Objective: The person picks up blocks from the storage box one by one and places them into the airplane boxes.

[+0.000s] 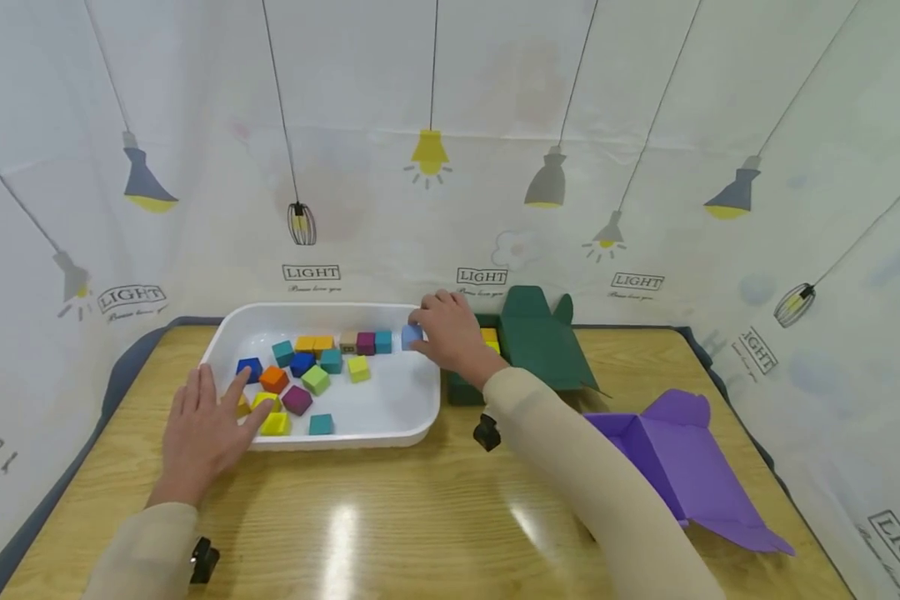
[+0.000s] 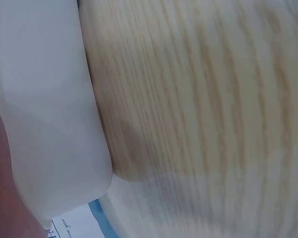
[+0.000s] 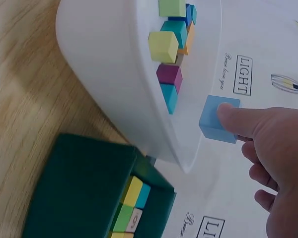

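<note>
My right hand (image 1: 453, 332) pinches a light blue cube (image 3: 218, 119) between thumb and fingers, raised over the right end of the white tray (image 1: 397, 408). In the right wrist view the thumb presses on one face of the cube. My left hand (image 1: 204, 429) lies over the tray's left front rim with its fingers spread, close to yellow cubes (image 1: 275, 423). Several coloured cubes sit in the tray, among them a purple cube (image 1: 297, 400) and an orange cube (image 1: 273, 379). The left wrist view shows mostly the tray's outer wall (image 2: 54, 124).
Right of the tray stands an open green box (image 3: 79, 183) with several cubes inside, its lid (image 1: 543, 350) folded out to the right. An open purple box (image 1: 701, 475) lies farther right on the wooden table (image 1: 390, 517). A printed curtain (image 1: 375, 208) hangs behind.
</note>
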Motion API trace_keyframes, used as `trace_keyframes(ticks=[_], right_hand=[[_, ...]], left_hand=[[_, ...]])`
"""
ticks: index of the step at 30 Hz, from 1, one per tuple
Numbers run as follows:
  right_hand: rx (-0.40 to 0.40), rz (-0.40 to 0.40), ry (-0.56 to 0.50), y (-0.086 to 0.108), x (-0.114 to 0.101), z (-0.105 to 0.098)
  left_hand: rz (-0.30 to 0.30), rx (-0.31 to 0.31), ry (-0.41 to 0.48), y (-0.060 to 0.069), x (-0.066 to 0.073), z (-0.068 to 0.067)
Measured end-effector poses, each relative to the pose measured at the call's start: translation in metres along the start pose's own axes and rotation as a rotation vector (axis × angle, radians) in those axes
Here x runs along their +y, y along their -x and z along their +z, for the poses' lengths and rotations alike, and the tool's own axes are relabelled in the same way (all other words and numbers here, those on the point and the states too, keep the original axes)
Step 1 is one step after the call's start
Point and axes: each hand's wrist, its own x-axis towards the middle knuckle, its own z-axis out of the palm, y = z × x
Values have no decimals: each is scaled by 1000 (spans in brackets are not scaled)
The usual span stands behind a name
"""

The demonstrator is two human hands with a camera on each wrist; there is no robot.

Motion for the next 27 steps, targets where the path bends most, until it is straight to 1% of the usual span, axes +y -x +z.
trace_keyframes(ticks=[9, 15, 21, 27], right_hand=[[32, 26, -26, 15, 36, -3], [-3, 80, -21, 24, 59, -4], [-37, 101, -10, 30, 72, -3], [-57, 97, -8, 34, 77, -3]], left_hand=[[-2, -13, 0, 0, -1, 3], [-6, -21, -1, -1, 2, 2], [-3, -9, 4, 1, 2, 0], [3, -6, 6, 2, 2, -2]])
